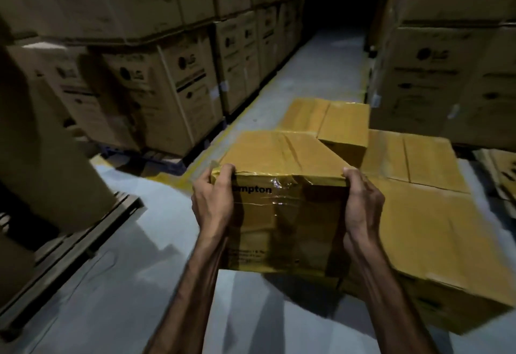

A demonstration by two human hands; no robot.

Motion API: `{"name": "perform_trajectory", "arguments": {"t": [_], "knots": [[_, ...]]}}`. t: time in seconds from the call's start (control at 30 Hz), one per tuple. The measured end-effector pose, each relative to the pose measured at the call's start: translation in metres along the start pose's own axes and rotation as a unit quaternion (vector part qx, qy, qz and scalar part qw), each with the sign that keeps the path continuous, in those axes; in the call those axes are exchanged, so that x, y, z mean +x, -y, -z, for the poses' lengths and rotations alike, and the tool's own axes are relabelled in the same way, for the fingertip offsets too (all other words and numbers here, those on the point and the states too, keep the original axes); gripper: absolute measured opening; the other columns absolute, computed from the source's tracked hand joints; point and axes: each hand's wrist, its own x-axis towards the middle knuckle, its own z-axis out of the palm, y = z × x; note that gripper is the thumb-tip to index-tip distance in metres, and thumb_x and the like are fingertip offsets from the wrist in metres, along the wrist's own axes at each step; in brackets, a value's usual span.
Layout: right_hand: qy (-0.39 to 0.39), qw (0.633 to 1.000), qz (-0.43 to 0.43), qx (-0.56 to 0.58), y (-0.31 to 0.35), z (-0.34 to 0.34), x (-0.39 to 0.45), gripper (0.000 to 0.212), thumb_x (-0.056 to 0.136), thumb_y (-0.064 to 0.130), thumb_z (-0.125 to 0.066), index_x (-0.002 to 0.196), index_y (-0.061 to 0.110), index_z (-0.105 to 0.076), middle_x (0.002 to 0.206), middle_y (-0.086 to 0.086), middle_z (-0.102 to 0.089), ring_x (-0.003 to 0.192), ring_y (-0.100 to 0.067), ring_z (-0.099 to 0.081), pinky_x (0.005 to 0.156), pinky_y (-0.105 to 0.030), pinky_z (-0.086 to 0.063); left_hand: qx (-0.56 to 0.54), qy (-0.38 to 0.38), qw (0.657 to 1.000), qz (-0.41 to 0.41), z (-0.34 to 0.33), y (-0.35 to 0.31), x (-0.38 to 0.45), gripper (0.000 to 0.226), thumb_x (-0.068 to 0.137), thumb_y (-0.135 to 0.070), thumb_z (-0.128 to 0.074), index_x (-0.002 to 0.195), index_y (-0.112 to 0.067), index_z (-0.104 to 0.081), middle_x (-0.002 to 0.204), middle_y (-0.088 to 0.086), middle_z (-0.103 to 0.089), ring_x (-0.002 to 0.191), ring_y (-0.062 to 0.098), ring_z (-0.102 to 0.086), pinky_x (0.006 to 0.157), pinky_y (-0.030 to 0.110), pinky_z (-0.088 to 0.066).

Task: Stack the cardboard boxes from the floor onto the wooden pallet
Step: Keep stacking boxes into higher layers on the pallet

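Observation:
I hold a yellow-brown taped cardboard box [282,164] off the grey floor, in the middle of the view. My left hand [213,200] grips its near left corner, fingers curled over the top edge. My right hand [361,200] grips its near right corner the same way. Several more boxes of the same kind lie on the floor to the right: a large one [435,231] beside the held box, another [418,158] behind it, and one [337,119] farther back. A dark wooden pallet [83,239] lies at the left, with a big carton standing on it.
Tall stacks of printed brown cartons [167,83] line the left side, and another stack [452,74] stands at the right. A grey floor aisle [321,66] with a yellow line [223,136] runs between them into darkness. Flattened cardboard [499,175] lies at the far right.

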Motion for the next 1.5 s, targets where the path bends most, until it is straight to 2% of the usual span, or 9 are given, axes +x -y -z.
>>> {"name": "perform_trajectory", "arguments": {"t": [0.17, 0.4, 0.57, 0.7, 0.87, 1.17, 1.3, 1.43, 1.5], "knots": [[-0.111, 0.993, 0.019, -0.024, 0.004, 0.066, 0.043, 0.046, 0.085, 0.069, -0.062, 0.097, 0.027, -0.076, 0.098, 0.004, -0.074, 0.1, -0.021, -0.067, 0.092, -0.057, -0.058, 0.002, 0.103, 0.994, -0.022, -0.099, -0.016, -0.006, 0.073, 0.071, -0.072, -0.06, 0.124, -0.025, -0.072, 0.111, -0.001, -0.075, 0.106, 0.028, -0.067, 0.097, 0.053, -0.056], [-0.252, 0.963, 0.043, -0.088, -0.004, 0.12, 0.09, 0.045, 0.096, 0.062, -0.061, 0.077, 0.022, -0.068, 0.078, -0.001, -0.065, 0.085, -0.03, -0.062, 0.068, -0.034, -0.04, 0.024, 0.262, 0.965, -0.006, -0.222, -0.018, 0.011, 0.087, 0.065, -0.08, -0.056, 0.133, -0.027, -0.07, 0.128, 0.004, -0.071, 0.117, 0.031, -0.064, 0.103, 0.056, -0.052], [-0.313, 0.943, 0.007, -0.113, -0.008, 0.132, 0.131, 0.051, 0.097, 0.065, -0.058, 0.09, 0.017, -0.074, 0.092, -0.007, -0.069, 0.094, -0.029, -0.061, 0.081, -0.04, -0.043, 0.026, 0.344, 0.938, 0.01, -0.307, -0.014, 0.036, 0.083, 0.068, -0.077, -0.06, 0.13, -0.022, -0.069, 0.123, 0.004, -0.073, 0.114, 0.029, -0.066, 0.094, 0.044, -0.053], [-0.355, 0.926, -0.017, -0.13, -0.001, 0.12, 0.172, 0.044, 0.099, 0.061, -0.058, 0.09, 0.02, -0.071, 0.092, 0.0, -0.067, 0.091, -0.024, -0.059, 0.083, -0.037, -0.039, 0.036, 0.402, 0.914, 0.036, -0.372, -0.008, 0.068, 0.083, 0.067, -0.081, -0.061, 0.131, -0.028, -0.069, 0.119, -0.002, -0.074, 0.111, 0.025, -0.067, 0.101, 0.053, -0.056], [-0.388, 0.908, -0.048, -0.152, 0.007, 0.12, 0.224, 0.045, 0.097, 0.064, -0.059, 0.079, 0.023, -0.057, 0.083, 0.002, -0.06, 0.084, -0.024, -0.058, 0.084, -0.04, -0.046, 0.05, 0.433, 0.9, 0.022, -0.43, -0.03, 0.081, 0.057, 0.08, -0.066, -0.06, 0.12, -0.028, -0.073, 0.109, -0.003, -0.074, 0.102, 0.024, -0.067, 0.094, 0.047, -0.057], [-0.385, 0.893, -0.084, -0.218, 0.021, 0.163, 0.358, 0.047, 0.095, 0.063, -0.058, 0.084, 0.018, -0.06, 0.09, -0.008, -0.065, 0.082, -0.022, -0.06, 0.087, -0.045, -0.052, 0.057, 0.456, 0.887, 0.051, -0.538, -0.048, 0.093, 0.052, 0.076, -0.065, -0.058, 0.101, -0.021, -0.073, 0.093, 0.0, -0.076, 0.093, 0.024, -0.069, 0.094, 0.045, -0.057], [-0.376, 0.897, -0.07, -0.221, 0.024, 0.187, 0.443, 0.056, 0.089, 0.069, -0.055, 0.085, 0.014, -0.07, 0.086, -0.009, -0.07, 0.082, -0.026, -0.063, 0.086, -0.046, -0.055, 0.045, 0.419, 0.906, 0.051, -0.602, -0.06, 0.096, 0.047, 0.082, -0.062, -0.061, 0.099, -0.019, -0.074, 0.096, 0.002, -0.075, 0.094, 0.025, -0.067, 0.083, 0.039, -0.055], [-0.359, 0.912, -0.047, -0.195, 0.026, 0.221, 0.539, 0.044, 0.096, 0.056, -0.056, 0.076, 0.018, -0.062, 0.079, -0.006, -0.064, 0.076, -0.024, -0.059, 0.076, -0.039, -0.048, 0.017, 0.372, 0.927, 0.05, -0.684, -0.07, 0.098, 0.065, 0.06, -0.07, -0.061, 0.098, -0.021, -0.079, 0.099, 0.002, -0.078, 0.096, 0.03, -0.07, 0.089, 0.046, -0.058], [-0.341, 0.925, -0.04, -0.166, 0.017, 0.24, 0.581, 0.038, 0.1, 0.047, -0.057, 0.075, 0.019, -0.058, 0.08, -0.004, -0.063, 0.078, -0.025, -0.061, 0.074, -0.038, -0.049, 0.008, 0.357, 0.932, 0.062, -0.726, -0.07, 0.102, 0.048, 0.066, -0.056, -0.069, 0.096, -0.02, -0.081, 0.098, 0.002, -0.079, 0.097, 0.032, -0.072, 0.091, 0.051, -0.06]]}}
